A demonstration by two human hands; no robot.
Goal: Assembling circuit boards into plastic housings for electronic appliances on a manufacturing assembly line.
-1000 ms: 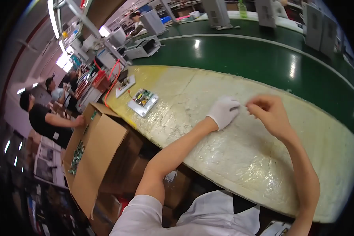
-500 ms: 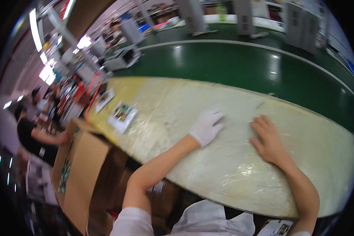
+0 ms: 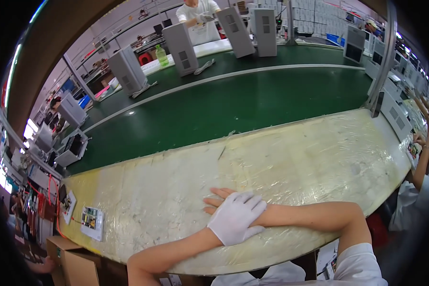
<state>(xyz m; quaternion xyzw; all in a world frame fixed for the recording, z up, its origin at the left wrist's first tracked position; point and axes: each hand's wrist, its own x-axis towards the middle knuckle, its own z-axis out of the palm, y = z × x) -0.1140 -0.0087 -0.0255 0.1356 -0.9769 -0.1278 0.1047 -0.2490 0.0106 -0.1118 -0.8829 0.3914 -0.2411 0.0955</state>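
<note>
My left hand (image 3: 237, 218), in a white glove, lies across the back of my bare right hand (image 3: 221, 193) near its wrist. The gloved fingers are loosely spread and hold nothing. Beneath it, my right hand rests on the film-covered tabletop (image 3: 302, 162) with fingers stretched out to the left; much of its back is hidden by the glove. At the table's left end lies a circuit board in a white plate (image 3: 92, 222). A second such board (image 3: 68, 207) sits just beyond it.
Beyond the table runs a green conveyor belt (image 3: 233, 100) carrying grey box-shaped units (image 3: 180, 49) and a green bottle (image 3: 161, 56). A person (image 3: 200, 24) stands across it. At right, a co-worker's hand (image 3: 419, 139) touches a board. An open cardboard box (image 3: 81, 268) stands lower left.
The view has swung to the right. My hands, apart on the tabletop before, have come together, the gloved left now over the right.
</note>
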